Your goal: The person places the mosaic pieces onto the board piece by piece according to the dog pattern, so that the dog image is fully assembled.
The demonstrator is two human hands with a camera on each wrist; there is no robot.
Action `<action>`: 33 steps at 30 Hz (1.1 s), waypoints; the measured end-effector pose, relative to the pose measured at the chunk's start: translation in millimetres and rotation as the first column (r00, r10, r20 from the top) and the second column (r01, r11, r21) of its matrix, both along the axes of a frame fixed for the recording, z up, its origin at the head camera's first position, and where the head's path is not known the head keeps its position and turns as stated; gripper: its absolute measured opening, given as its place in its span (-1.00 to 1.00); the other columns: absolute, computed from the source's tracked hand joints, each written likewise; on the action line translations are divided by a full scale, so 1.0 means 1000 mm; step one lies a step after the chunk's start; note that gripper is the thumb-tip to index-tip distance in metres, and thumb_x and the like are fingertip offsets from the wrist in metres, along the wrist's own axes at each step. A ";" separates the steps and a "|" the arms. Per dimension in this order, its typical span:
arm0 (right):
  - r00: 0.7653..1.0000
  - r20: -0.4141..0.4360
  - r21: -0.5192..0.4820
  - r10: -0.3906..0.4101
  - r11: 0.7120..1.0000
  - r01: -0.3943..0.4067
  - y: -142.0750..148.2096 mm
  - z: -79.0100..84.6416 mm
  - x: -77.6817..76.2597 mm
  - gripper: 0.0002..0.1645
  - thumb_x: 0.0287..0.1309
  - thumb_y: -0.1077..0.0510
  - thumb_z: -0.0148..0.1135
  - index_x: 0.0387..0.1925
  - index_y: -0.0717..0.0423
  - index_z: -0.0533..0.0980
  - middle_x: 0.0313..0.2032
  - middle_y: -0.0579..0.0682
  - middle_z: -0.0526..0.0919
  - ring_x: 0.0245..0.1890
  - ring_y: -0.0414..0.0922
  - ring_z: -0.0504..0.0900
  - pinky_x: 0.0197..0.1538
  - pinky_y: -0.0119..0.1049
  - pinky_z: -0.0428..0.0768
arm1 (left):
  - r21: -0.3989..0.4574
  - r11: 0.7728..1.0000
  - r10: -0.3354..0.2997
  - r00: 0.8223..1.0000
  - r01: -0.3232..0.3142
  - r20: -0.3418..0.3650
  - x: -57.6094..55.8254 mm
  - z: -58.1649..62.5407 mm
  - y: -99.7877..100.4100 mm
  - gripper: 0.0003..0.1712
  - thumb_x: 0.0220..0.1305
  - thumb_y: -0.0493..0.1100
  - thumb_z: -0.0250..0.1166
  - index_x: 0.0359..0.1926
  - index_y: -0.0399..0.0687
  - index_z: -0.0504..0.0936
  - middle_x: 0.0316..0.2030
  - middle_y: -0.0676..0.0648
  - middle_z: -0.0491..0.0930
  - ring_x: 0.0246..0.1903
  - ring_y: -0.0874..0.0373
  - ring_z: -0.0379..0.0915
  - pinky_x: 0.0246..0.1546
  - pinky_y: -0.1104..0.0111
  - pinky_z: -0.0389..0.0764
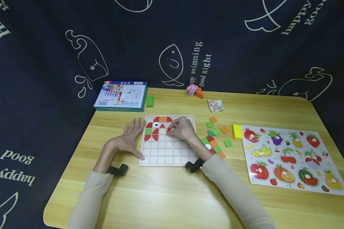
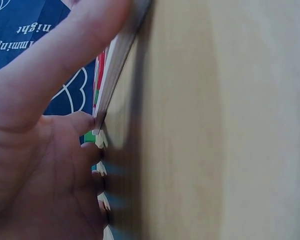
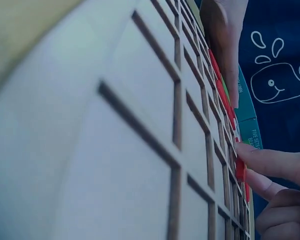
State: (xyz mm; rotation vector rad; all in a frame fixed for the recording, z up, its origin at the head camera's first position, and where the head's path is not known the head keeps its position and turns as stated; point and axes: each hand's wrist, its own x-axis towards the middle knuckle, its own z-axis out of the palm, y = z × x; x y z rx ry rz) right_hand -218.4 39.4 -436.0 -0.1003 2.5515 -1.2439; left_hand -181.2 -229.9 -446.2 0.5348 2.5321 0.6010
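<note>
Setting a red tile into the gridded board looks like the step in hand. The right hand's fingers are pinched on it, just right of the filled cells; can't tell if it's seated. Next move probably calls for squaring it to its slot and pressing gently. The left hand has its fingers spread apart along the board's left edge. Rest of the tabletop: loose tiles right of the board, a fruit puzzle, a blue box. Dark whale-print cloth hangs behind.
</note>
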 end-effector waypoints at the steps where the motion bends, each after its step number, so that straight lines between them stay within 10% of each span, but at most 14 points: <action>1: 1.000 -0.003 0.000 -0.006 1.000 0.006 0.000 0.000 0.000 -0.79 -0.21 0.13 0.59 -0.44 0.03 0.71 -0.36 -0.03 0.62 -0.35 -0.12 0.42 -0.36 -0.34 0.33 | 0.003 1.000 0.001 1.000 -0.001 0.000 0.000 0.000 0.000 0.77 -0.49 0.38 0.59 0.52 0.06 -0.46 0.50 -0.19 -0.65 0.48 -0.18 -0.80 0.46 -0.15 -0.51; 14: 0.999 -0.017 -0.067 0.052 0.996 -0.053 0.008 -0.008 -0.005 -0.83 -0.17 0.20 0.56 -0.40 0.02 0.76 -0.21 -0.07 0.74 -0.55 -0.19 0.22 -0.51 -0.41 0.15 | 0.004 1.000 -0.002 1.000 0.002 0.007 0.001 0.002 0.003 0.77 -0.49 0.38 0.59 0.52 0.04 -0.47 0.49 -0.20 -0.66 0.47 -0.19 -0.81 0.46 -0.16 -0.52; 18: 0.994 -0.002 -0.105 0.106 0.989 -0.106 0.015 -0.006 -0.005 -0.75 -0.16 0.22 0.55 -0.31 0.01 0.75 -0.51 -0.12 0.59 -0.62 -0.19 0.15 -0.55 -0.41 0.11 | -0.002 1.000 0.003 1.000 -0.003 0.008 0.001 0.001 0.002 0.77 -0.48 0.37 0.59 0.52 0.04 -0.48 0.49 -0.19 -0.67 0.47 -0.18 -0.81 0.46 -0.15 -0.52; 24: 0.988 -0.027 -0.093 0.150 0.984 -0.152 0.068 0.009 0.010 -0.63 0.02 0.15 0.45 -0.06 0.04 0.68 -0.78 -0.13 0.15 -0.74 -0.18 0.09 -0.65 -0.42 0.09 | 0.006 1.000 -0.003 1.000 0.003 0.015 0.001 0.001 0.005 0.76 -0.47 0.37 0.59 0.52 0.02 -0.47 0.49 -0.21 -0.66 0.47 -0.21 -0.81 0.45 -0.17 -0.52; 33: 0.999 -0.025 0.113 -0.041 0.993 0.044 0.169 0.017 0.039 -0.57 0.11 0.06 0.37 0.05 0.05 0.61 -0.72 -0.13 0.20 -0.72 -0.18 0.14 -0.65 -0.41 0.11 | -0.009 1.000 0.018 1.000 -0.017 0.024 0.002 0.004 0.006 0.76 -0.48 0.36 0.60 0.52 0.06 -0.45 0.50 -0.17 -0.64 0.48 -0.18 -0.80 0.47 -0.16 -0.49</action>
